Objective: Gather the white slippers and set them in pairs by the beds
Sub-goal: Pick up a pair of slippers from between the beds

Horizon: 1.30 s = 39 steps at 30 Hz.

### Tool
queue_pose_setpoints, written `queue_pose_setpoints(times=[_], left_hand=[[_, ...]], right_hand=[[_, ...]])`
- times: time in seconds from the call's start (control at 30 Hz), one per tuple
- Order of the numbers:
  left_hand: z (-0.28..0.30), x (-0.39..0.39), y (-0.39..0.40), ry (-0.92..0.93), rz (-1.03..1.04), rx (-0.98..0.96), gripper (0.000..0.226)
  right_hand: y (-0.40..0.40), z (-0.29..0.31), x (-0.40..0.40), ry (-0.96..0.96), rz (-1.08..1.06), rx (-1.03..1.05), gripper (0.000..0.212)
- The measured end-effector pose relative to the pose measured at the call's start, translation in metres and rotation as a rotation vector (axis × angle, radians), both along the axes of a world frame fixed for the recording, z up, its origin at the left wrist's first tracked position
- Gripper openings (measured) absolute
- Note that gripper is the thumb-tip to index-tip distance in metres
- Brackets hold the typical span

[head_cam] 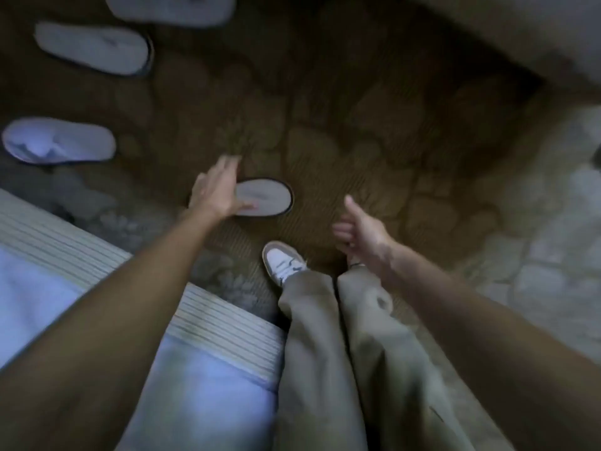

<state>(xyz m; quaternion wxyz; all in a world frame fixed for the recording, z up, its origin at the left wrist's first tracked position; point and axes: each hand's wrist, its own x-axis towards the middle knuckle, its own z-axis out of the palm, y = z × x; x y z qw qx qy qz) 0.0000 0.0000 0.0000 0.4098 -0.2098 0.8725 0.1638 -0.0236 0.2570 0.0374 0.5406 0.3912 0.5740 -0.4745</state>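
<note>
A brown carpet [341,131] with a stone-like pattern is covering the floor, fading paler beyond the right hand [361,236]. The left hand [216,193], fingers spread, is resting over one end of a white slipper [268,198]; whether it is gripping, I cannot tell. The right hand is hanging loosely curled, empty, well apart from it. Three more slippers [94,48] are lying beyond the left hand. A striped-edged bed [97,265] is running under the left forearm.
</note>
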Motion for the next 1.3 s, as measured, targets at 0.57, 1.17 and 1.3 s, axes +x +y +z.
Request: queue_pose_setpoints(times=[0.57,1.17,1.3], left_hand=[[-0.145,0.073,0.009,0.042,-0.181,-0.390,0.074],[0.309,-0.096,-0.095,0.331,0.382,0.204,0.057],[0.305,-0.122,-0.145,0.318,0.313,0.233,0.052]], right_hand=[[0.040,-0.123,0.050,-0.046,0.016,0.045,0.074],[-0.072,0.273,-0.089,0.243,0.060,-0.048,0.045],[-0.110,0.283,-0.102,0.300,-0.009,-0.029,0.048]])
